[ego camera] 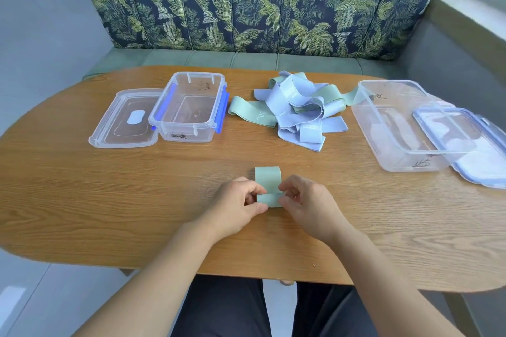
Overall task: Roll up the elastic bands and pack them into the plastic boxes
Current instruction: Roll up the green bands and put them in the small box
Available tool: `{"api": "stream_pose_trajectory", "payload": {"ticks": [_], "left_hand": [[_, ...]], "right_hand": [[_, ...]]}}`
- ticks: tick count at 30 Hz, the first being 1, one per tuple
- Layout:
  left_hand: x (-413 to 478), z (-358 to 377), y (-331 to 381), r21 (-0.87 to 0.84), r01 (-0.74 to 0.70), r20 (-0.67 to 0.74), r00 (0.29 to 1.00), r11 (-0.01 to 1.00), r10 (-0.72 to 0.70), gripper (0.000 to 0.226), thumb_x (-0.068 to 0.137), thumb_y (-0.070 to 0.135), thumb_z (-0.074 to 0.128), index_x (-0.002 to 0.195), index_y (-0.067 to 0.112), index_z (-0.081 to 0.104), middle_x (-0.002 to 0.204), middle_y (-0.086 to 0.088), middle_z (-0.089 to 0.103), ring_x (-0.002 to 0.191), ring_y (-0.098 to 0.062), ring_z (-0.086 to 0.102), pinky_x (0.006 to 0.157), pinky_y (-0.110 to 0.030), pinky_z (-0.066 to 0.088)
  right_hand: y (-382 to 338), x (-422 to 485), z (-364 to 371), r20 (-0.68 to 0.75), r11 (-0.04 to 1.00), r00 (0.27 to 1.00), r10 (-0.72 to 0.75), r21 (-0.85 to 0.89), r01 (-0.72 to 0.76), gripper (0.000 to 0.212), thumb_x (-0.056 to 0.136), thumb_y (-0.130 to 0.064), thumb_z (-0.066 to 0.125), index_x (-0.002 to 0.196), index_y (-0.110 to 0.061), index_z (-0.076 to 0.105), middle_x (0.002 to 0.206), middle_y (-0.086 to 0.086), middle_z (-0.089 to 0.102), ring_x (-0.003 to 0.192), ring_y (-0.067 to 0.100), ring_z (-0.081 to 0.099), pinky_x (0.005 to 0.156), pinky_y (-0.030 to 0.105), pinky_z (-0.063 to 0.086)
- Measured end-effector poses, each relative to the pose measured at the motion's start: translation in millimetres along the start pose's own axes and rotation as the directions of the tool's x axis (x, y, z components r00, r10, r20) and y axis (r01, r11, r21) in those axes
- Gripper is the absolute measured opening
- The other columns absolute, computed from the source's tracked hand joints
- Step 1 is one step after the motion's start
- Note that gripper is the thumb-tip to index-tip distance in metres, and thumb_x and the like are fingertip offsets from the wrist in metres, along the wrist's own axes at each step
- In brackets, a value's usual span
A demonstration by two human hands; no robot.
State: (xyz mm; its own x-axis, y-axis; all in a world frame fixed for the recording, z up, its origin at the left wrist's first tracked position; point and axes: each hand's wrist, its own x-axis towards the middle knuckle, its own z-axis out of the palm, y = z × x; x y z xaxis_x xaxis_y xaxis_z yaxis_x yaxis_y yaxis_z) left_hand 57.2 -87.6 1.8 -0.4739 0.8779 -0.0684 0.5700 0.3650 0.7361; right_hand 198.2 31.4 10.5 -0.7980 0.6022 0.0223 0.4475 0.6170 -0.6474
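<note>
Far left, at ten o'clock from the hands: a clear lid (124, 120) lying flat on the wooden table (82, 200), touching the left side of the small box (189, 107). Small box of clear plastic, open top, blue clasps hanging on its left and right sides, standing upright, nothing visible inside.

Nearer the front edge, at the centre: left hand (238, 205) with fingers curled narrow, thumb and fingertips pinching the left end of the green band (268, 178). Green band partly rolled, the rolled part held between both hands just above the table, the unrolled remainder reaching toward twelve o'clock. Right hand (309, 205) mirrored, fingers bent close, pinching the right end of the same roll. Both forearms bare, coming in from six o'clock over dark trousers.

At twelve to one o'clock from the hands, well apart from them: pile of bands (295, 109), green and pale lilac, loose and tangled, one green strip trailing left toward the small box, another green strip running right to touch the large box (397, 128).

At two o'clock: large box, clear, open, upright. Just beside it at three o'clock, a second lid (465, 145) with bluish clasps, overlapping the box's right rim in this view, its outer edge near the table's edge.

Behind the table, from ten to two o'clock: a sofa (246, 8) with leaf-patterned back.
</note>
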Motion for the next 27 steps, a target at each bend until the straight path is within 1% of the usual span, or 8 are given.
{"api": "stream_pose_trajectory", "payload": {"ticks": [5,10,13,16,19,22,24,27], "left_hand": [[-12,0,4,0.023,0.000,0.049,0.999,1.000,-0.002,0.028,0.083,0.026,0.073,0.110,0.025,0.068,0.091,0.009,0.056,0.080,-0.009,0.056,0.080,-0.025,0.048],[-16,1,8,0.050,-0.001,0.035,0.999,0.999,-0.001,0.030,0.085,0.026,0.070,0.115,0.022,0.067,0.092,0.010,0.053,0.078,-0.004,0.051,0.077,-0.020,0.043],[-18,2,12,0.096,-0.002,0.013,1.000,0.995,0.000,0.030,0.090,0.029,0.065,0.119,0.023,0.064,0.102,0.014,0.048,0.078,0.000,0.047,0.073,-0.013,0.035],[-20,2,20,0.204,-0.033,0.022,0.999,0.978,0.029,0.037,0.094,0.030,0.058,0.130,0.030,0.055,0.107,0.017,0.042,0.089,-0.006,0.048,0.079,-0.020,0.037],[-21,3,25,0.253,-0.046,0.027,0.999,0.966,0.041,0.035,0.093,0.031,0.058,0.127,0.034,0.053,0.120,0.017,0.046,0.100,-0.010,0.051,0.083,-0.025,0.041],[-18,2,25,0.280,-0.026,0.024,1.000,0.960,0.020,0.030,0.093,0.031,0.059,0.122,0.032,0.057,0.117,0.018,0.048,0.096,-0.008,0.048,0.078,-0.023,0.036],[-15,1,25,0.287,-0.023,0.034,0.999,0.958,0.014,0.030,0.093,0.032,0.058,0.124,0.031,0.058,0.112,0.017,0.049,0.093,-0.009,0.047,0.076,-0.024,0.035],[-12,-1,25,0.283,-0.007,0.058,0.998,0.959,-0.009,0.032,0.094,0.032,0.057,0.126,0.030,0.058,0.119,0.013,0.052,0.102,-0.014,0.052,0.084,-0.028,0.041]], "right_hand": [[-1,-16,-1,0.012,0.998,1.000,0.028,0.047,-0.028,0.008,0.087,-0.021,0.062,0.094,-0.018,0.062,0.075,-0.012,0.057,0.067,0.004,0.052,0.064,0.021,0.044],[-3,-16,-3,0.027,0.997,0.998,0.057,0.047,-0.059,0.008,0.086,-0.021,0.063,0.093,-0.019,0.063,0.078,-0.012,0.060,0.074,0.006,0.056,0.070,0.026,0.049],[-4,-13,-4,0.029,0.991,0.993,0.112,0.064,-0.114,0.005,0.085,-0.022,0.063,0.089,-0.021,0.065,0.080,-0.011,0.063,0.079,0.009,0.059,0.072,0.027,0.049],[-6,-11,-5,0.040,0.988,0.990,0.138,0.070,-0.141,0.003,0.085,-0.022,0.064,0.088,-0.021,0.065,0.082,-0.006,0.065,0.078,0.012,0.059,0.069,0.025,0.048],[-7,-11,-5,0.040,0.987,0.989,0.142,0.073,-0.145,0.002,0.085,-0.021,0.065,0.087,-0.020,0.065,0.081,-0.005,0.065,0.075,0.010,0.057,0.064,0.022,0.044],[-6,-10,-5,0.025,0.985,0.988,0.154,0.070,-0.155,0.003,0.086,-0.022,0.064,0.086,-0.019,0.066,0.080,-0.005,0.063,0.072,0.009,0.054,0.059,0.021,0.040],[-6,-9,-4,0.014,0.988,0.988,0.152,0.040,-0.152,0.008,0.087,-0.024,0.062,0.089,-0.019,0.068,0.083,-0.005,0.065,0.076,0.013,0.056,0.063,0.024,0.044],[-7,-12,-1,-0.054,0.994,0.992,0.110,0.001,-0.110,0.017,0.088,-0.026,0.061,0.100,-0.017,0.068,0.091,-0.005,0.066,0.087,0.014,0.058,0.074,0.029,0.048]]}}
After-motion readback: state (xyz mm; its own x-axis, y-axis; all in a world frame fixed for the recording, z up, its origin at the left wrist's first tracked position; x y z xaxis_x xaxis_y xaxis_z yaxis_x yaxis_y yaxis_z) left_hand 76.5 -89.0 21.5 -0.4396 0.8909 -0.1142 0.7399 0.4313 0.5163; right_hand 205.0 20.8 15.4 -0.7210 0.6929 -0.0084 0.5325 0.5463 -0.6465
